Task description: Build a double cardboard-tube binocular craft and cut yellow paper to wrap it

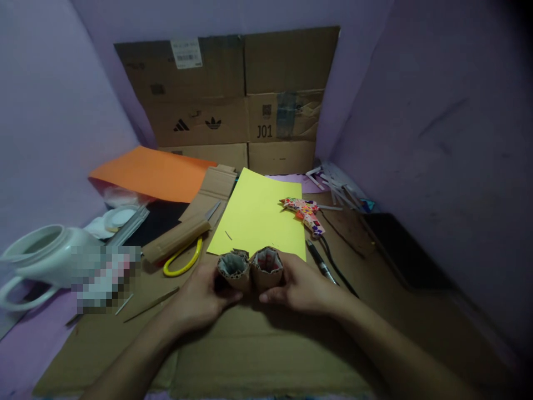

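A: What's closest to us?

B: Brown cardboard [258, 358], spread flat beneath our arms.

A: And our hands?

B: Both are busy. Our left hand [203, 294] is curled round the left tube [240, 281], and our right hand [303, 283] grips the right tube [266, 279]. We hold the two short cardboard pieces side by side, their ragged ends facing up towards us.

A: Can we see inside?

B: Something pale lines both, and we spot a little red in the right one.

A: What's just past our fingers?

B: To our right, a pen [320, 261]; to our left, yellow-handled scissors [199, 253], partly under a longer cardboard roll [177, 239]. Further left we have a white pot [54, 261].

A: Farther out?

B: A yellow sheet [250, 214], with a patterned glue gun [306, 212] over its right edge. Behind, on our left, an orange sheet [154, 172]; at the back, a printed cardboard panel [229, 114].
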`<state>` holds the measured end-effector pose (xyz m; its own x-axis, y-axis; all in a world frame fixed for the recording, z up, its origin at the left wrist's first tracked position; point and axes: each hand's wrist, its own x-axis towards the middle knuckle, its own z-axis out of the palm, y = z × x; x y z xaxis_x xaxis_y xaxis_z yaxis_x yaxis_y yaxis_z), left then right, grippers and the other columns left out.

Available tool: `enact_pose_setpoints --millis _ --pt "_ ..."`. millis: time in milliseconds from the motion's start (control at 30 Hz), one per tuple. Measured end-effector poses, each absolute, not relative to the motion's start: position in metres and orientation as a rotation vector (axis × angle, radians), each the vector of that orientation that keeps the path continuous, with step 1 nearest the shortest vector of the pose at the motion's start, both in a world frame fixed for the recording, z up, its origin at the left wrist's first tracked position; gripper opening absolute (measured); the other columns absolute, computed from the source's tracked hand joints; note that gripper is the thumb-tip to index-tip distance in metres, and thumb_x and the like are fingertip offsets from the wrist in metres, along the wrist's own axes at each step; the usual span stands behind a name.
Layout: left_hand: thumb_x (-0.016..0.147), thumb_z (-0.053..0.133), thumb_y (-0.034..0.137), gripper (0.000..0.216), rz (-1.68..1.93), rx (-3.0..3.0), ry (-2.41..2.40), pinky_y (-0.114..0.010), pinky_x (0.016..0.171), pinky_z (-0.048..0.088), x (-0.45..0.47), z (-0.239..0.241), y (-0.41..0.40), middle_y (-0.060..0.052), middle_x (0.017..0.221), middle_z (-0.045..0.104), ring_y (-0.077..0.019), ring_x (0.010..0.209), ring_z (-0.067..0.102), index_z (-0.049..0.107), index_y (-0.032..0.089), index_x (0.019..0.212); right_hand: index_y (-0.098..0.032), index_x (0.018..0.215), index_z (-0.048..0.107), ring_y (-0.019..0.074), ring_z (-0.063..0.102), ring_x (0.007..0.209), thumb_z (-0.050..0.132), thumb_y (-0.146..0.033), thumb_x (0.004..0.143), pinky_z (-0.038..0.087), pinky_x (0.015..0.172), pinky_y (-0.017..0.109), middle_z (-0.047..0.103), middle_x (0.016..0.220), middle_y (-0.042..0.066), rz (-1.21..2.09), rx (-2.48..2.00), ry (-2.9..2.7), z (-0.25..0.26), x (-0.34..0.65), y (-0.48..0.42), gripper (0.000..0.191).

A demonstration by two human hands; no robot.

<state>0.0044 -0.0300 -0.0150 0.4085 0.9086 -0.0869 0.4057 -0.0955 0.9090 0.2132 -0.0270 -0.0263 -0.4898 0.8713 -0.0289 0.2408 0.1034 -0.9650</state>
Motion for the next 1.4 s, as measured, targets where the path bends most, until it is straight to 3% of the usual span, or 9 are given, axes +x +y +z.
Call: enact_pose_setpoints --millis 233,367,633,700,800,900,1033,1167,1400 --pt "0.072 0.066 0.020 0.026 0.590 1.787 1.212 -0.039 0.087 0.047 0.006 -0.010 -0.029 -0.009 0.105 0.068 -0.0269 0.096 0.062 0.063 0.016 0.098 -0.025 0.122 0.049 0.0268 0.060 0.097 0.081 -0.023 0.060 0.047 0.085 0.041 0.064 0.109 0.006 1.304 -1.092 -1.791 -0.018 0.219 -0.031 0.070" --pt "0.073 0.066 0.023 0.035 0.593 1.756 1.230 -0.040 0.090 0.046 0.006 -0.009 -0.030 -0.010 0.111 0.066 -0.0275 0.100 0.061 0.060 0.015 0.106 -0.020 0.126 0.047 0.0280 0.058 0.101 0.081 -0.021 0.058 0.046 0.088 0.042 0.062 0.114 0.009 1.240 -1.123 -1.860 -0.011 0.222 -0.030 0.076" --pt "0.071 0.068 0.023 0.033 0.551 1.793 1.228 -0.037 0.090 0.046 0.007 -0.008 -0.030 -0.009 0.108 0.067 -0.0260 0.099 0.061 0.060 0.016 0.102 -0.019 0.130 0.044 0.0286 0.054 0.111 0.082 -0.018 0.057 0.041 0.097 0.044 0.059 0.120 0.010 1.247 -1.091 -1.887 -0.005 0.226 -0.029 0.082" --pt "0.069 0.069 0.023 0.036 0.579 1.781 1.258 -0.037 0.089 0.046 0.009 -0.006 -0.030 -0.009 0.108 0.067 -0.0259 0.099 0.061 0.060 0.015 0.104 -0.019 0.128 0.045 0.0276 0.056 0.108 0.081 -0.015 0.057 0.042 0.095 0.044 0.061 0.115 0.009 1.279 -1.063 -1.871 -0.008 0.226 -0.028 0.080" --pt "0.067 0.069 0.023 0.036 0.596 1.694 1.268 -0.038 0.087 0.047 0.012 -0.003 -0.031 -0.010 0.105 0.068 -0.0268 0.097 0.062 0.061 0.014 0.101 -0.019 0.115 0.053 0.0249 0.061 0.099 0.077 -0.014 0.060 0.045 0.090 0.042 0.065 0.105 0.007 1.422 -0.989 -1.723 -0.016 0.225 -0.024 0.060" --pt "0.067 0.069 0.027 0.036 0.641 1.603 1.228 -0.038 0.083 0.048 0.010 -0.003 -0.031 -0.010 0.101 0.069 -0.0279 0.094 0.062 0.062 0.013 0.099 -0.017 0.106 0.057 0.0248 0.061 0.100 0.075 -0.021 0.064 0.045 0.091 0.042 0.065 0.108 0.010 1.579 -0.919 -1.477 -0.019 0.221 -0.022 0.046" --pt "0.065 0.074 0.037 0.044 0.681 1.390 1.062 -0.028 0.064 0.048 0.004 -0.009 -0.029 -0.008 0.090 0.068 -0.0213 0.078 0.062 0.061 0.012 0.099 -0.013 0.106 0.062 0.0244 0.063 0.094 0.075 -0.037 0.065 0.047 0.088 0.040 0.066 0.105 0.012 1.756 -0.891 -1.342 -0.016 0.218 -0.022 0.048" --pt "0.066 0.073 0.048 0.051 0.591 1.252 1.019 -0.019 0.043 0.035 0.000 -0.013 -0.027 -0.003 0.068 0.060 -0.0081 0.049 0.048 0.061 0.009 0.097 -0.015 0.106 0.066 0.0233 0.065 0.083 0.076 -0.042 0.064 0.050 0.083 0.040 0.069 0.097 0.010 1.845 -0.936 -1.296 -0.014 0.217 -0.024 0.050" --pt "0.069 0.070 0.051 0.064 0.585 1.229 0.991 -0.017 0.039 0.034 -0.001 -0.018 -0.026 -0.002 0.074 0.058 -0.0067 0.047 0.046 0.048 0.012 0.117 -0.015 0.107 0.066 0.0241 0.064 0.086 0.078 -0.041 0.063 0.048 0.086 0.040 0.070 0.099 0.010 1.855 -0.934 -1.256 -0.016 0.215 -0.024 0.053"
